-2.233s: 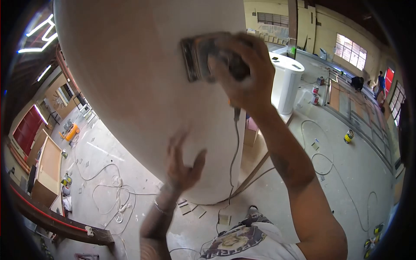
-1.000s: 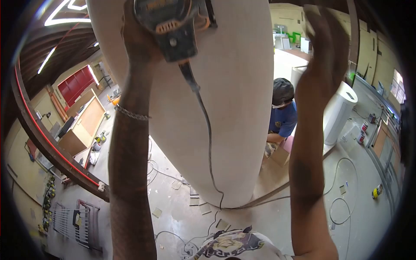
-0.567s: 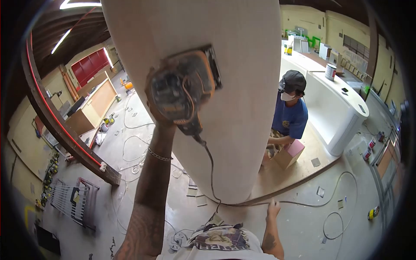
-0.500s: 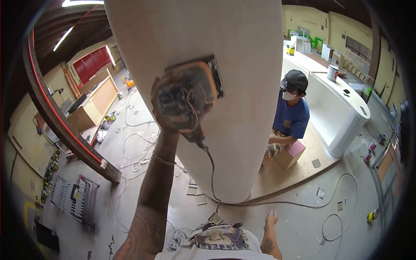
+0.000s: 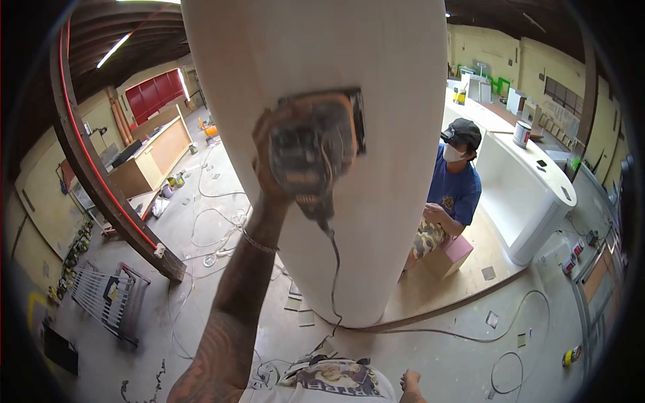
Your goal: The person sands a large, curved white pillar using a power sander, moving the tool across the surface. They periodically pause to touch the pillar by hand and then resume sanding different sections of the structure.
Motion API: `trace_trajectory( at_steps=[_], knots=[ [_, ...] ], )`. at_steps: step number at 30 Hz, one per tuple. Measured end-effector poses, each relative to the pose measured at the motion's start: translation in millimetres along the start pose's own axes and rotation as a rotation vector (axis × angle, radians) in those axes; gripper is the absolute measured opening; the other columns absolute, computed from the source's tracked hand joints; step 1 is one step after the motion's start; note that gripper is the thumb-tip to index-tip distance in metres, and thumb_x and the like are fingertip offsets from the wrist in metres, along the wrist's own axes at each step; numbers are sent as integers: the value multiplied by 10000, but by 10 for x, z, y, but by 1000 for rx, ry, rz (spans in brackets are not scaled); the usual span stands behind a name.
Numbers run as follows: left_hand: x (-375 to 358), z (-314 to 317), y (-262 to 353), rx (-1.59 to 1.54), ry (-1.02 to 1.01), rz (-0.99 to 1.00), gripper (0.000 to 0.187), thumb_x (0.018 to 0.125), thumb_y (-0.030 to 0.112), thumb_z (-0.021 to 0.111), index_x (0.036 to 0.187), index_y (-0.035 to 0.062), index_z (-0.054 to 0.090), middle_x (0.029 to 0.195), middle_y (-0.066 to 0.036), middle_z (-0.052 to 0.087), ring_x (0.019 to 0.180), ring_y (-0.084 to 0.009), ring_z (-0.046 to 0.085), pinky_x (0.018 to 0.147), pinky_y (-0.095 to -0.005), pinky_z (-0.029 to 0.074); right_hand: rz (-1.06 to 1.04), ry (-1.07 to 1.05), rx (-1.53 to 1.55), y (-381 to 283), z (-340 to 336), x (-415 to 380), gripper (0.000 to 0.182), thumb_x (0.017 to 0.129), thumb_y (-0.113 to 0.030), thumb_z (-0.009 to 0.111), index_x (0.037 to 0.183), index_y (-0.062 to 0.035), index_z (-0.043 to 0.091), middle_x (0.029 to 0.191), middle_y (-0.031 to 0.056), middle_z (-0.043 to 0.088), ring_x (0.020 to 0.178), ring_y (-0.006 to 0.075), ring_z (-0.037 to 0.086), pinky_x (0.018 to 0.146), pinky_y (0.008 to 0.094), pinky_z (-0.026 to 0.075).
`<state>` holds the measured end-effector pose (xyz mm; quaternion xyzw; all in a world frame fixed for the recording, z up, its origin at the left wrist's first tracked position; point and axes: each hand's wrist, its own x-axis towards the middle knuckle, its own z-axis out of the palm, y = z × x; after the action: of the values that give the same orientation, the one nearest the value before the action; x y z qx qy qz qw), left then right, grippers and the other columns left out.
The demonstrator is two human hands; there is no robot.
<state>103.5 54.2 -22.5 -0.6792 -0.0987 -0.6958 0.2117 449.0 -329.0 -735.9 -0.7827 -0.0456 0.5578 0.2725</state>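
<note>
Power sander point(image 5: 312, 158), black and orange: set against pale column point(image 5: 366, 235), between its left and right edges, well above its bottom edge. Left hand point(image 5: 269, 148): fingers clamped round the sander. Cord point(image 5: 337, 275): trailing down past the column's bottom edge. Right hand point(image 5: 410, 381): low over the floor point(image 5: 450, 363), apart from the column, fingers seemingly curled, contents impossible to tell. Co-worker point(image 5: 457, 181), blue shirt: beside the column's right edge.

Blk/orange corded sander point(image 5: 312, 144), tail end down, sits w/ base agst tall off-wht curved column point(image 5: 396, 174).
</note>
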Motion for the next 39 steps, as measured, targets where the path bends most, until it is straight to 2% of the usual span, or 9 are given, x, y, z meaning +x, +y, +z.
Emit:
trace_trajectory(
  at_steps=[7, 10, 11, 16, 19, 20, 23, 26, 39],
  knots=[
    [1379, 174, -294, -634, 153, -401, 509, 1010, 435, 544, 1369, 74, 517, 1180, -89, 680, 1054, -235, 698, 876, -358, 575, 21, 86, 267, -362, 309, 140, 171, 1002, -222, 445, 1017, -118, 581, 817, 85, 614, 653, 245, 608, 528, 411, 436],
    [1966, 204, -515, -665, 83, -281, 477, 1081, 436, 447, 1365, 63, 535, 1168, -94, 674, 1012, -217, 711, 804, -322, 633, -68, 28, 183, -235, 344, 380, 94, 979, -198, 491, 985, -116, 538, 722, 70, 576, 552, 212, 566, 451, 366, 420],
    [2102, 217, -700, -514, 13, -6, 457, 1092, 382, 444, 1391, 46, 524, 1212, -97, 660, 1013, -182, 705, 809, -318, 640, -100, 2, 141, -227, 354, 415, 72, 968, -187, 515, 967, -115, 516, 669, 62, 553, 493, 195, 541, 406, 343, 408],
    [2864, 51, -1113, -1030, -77, -186, 445, 1082, 338, 477, 1393, 22, 517, 1250, -99, 660, 1051, -178, 699, 850, -329, 637, 15, 49, 217, -336, 290, 139, 114, 955, -174, 523, 1041, -113, 568, 689, 71, 586, 500, 208, 565, 407, 358, 424],
    [2772, -23, -1140, -403, -77, 157, 495, 1069, 409, 495, 1400, 42, 519, 1267, -120, 665, 1075, -212, 707, 867, -356, 638, -14, 100, 115, -264, 301, 178, 157, 947, -175, 530, 1071, -109, 600, 702, 84, 613, 510, 225, 585, 415, 373, 436],
    [2621, -141, -1247, -1114, -101, -385, 506, 1054, 411, 540, 1396, 38, 522, 1250, -118, 674, 1075, -199, 706, 878, -346, 630, -34, 114, 60, -196, 301, 194, 170, 943, -175, 532, 1078, -106, 609, 707, 89, 622, 515, 231, 592, 418, 379, 441],
    [2135, -180, -1229, -1178, -51, -276, 499, 1046, 377, 576, 1383, 14, 521, 1205, -100, 684, 1052, -168, 698, 900, -318, 612, -584, -258, -1118, 184, 30, 1008, 175, 954, -197, 512, 1033, -85, 620, 865, 105, 639, 692, 271, 617, 575, 449, 458],
    [1644, -255, -1081, -958, 112, -426, 502, 1003, 391, 630, 1355, 48, 528, 1201, -73, 677, 1087, -185, 680, 952, -354, 569, -84, -71, 29, -323, 127, 276, 161, 943, -188, 523, 1023, -81, 612, 843, 104, 623, 674, 255, 598, 562, 410, 455],
    [-450, -321, -264, -150, 11, -245, 760, 831, 456, 810, 1393, 80, 464, 1266, -72, 624, 1216, -232, 613, 1077, -430, 469, -132, 25, 35, -836, 256, -233, 182, 958, -202, 511, 1095, -107, 583, 847, 77, 617, 693, 202, 613, 556, 371, 465]
  ],
)
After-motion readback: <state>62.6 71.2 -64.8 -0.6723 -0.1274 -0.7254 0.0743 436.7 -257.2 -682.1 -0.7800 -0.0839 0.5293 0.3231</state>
